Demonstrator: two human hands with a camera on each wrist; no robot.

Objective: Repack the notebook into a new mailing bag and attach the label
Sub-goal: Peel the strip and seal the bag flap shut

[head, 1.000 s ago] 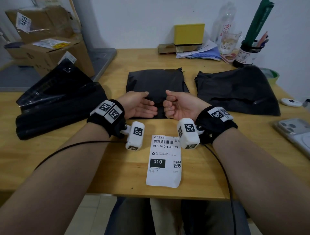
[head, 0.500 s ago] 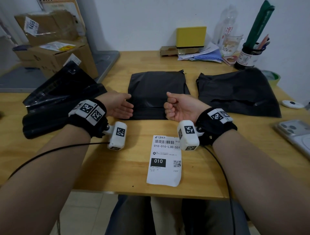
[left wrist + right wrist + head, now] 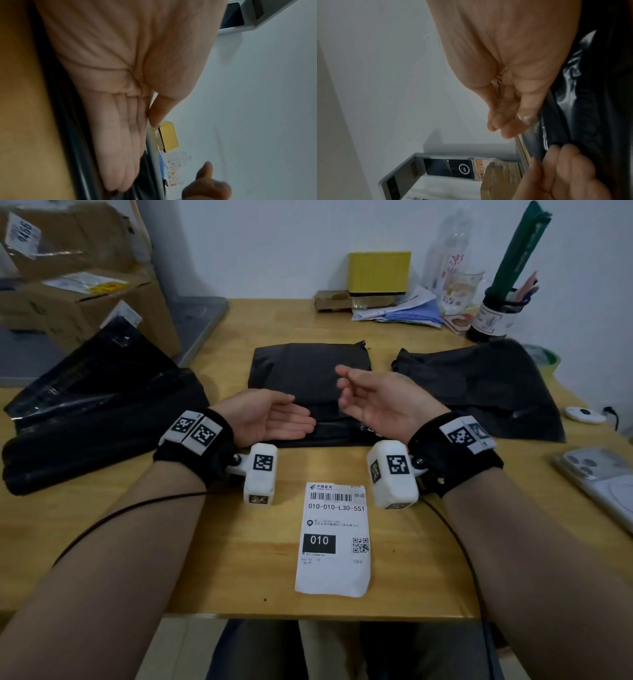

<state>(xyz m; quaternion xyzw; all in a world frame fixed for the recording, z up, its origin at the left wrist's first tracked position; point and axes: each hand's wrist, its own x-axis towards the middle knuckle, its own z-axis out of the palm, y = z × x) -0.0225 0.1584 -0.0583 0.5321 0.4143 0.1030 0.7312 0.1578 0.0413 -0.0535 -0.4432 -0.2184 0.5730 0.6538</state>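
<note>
A flat black mailing bag with something packed inside lies in the middle of the wooden table. My left hand hovers at its near left edge, palm turned inward, fingers straight and empty; in the left wrist view the left hand shows the same flat fingers. My right hand faces it over the bag's near right part, fingers loosely bent and holding nothing. A white shipping label printed 010-010-L30-551 lies flat near the front edge, between my wrists. The notebook itself is hidden.
A pile of black bags lies left, another black bag right. A phone and a small white device sit at the right edge. Cardboard boxes stand back left; a yellow box, papers, bottle and pen cup line the wall.
My right hand has uncurled from a fist and moved forward over the bag. My left hand went out left, then came back toward the bag's near edge.
</note>
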